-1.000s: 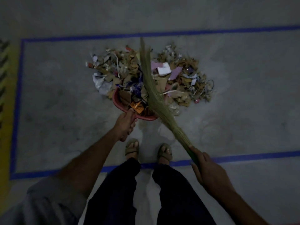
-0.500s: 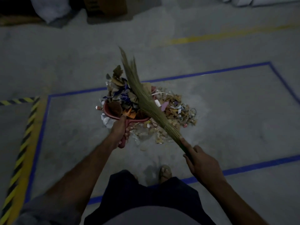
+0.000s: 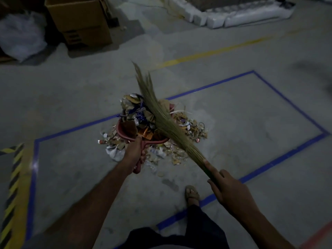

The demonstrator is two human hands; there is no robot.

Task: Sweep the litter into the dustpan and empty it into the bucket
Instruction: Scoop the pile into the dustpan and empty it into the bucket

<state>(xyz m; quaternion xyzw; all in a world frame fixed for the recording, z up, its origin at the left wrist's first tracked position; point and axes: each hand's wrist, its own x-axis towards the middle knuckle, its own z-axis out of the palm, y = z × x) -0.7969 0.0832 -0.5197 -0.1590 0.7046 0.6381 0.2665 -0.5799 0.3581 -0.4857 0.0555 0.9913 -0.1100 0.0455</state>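
heaped litter point(image 3: 136, 114) hides most of dustpan point(image 3: 124, 133).

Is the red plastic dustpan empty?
No: the red plastic dustpan, held by the left hand, is heaped with paper and cardboard litter.

Dustpan point(image 3: 124, 129) mostly buried under litter point(image 3: 138, 114), only rim + handle end show. Left hand point(image 3: 133, 153) fingers tucked under handle, hidden. Cardboard box point(image 3: 79, 20) and white bag point(image 3: 19, 36) cut off by frame edge. Far-right dark patch too blurred to ID.
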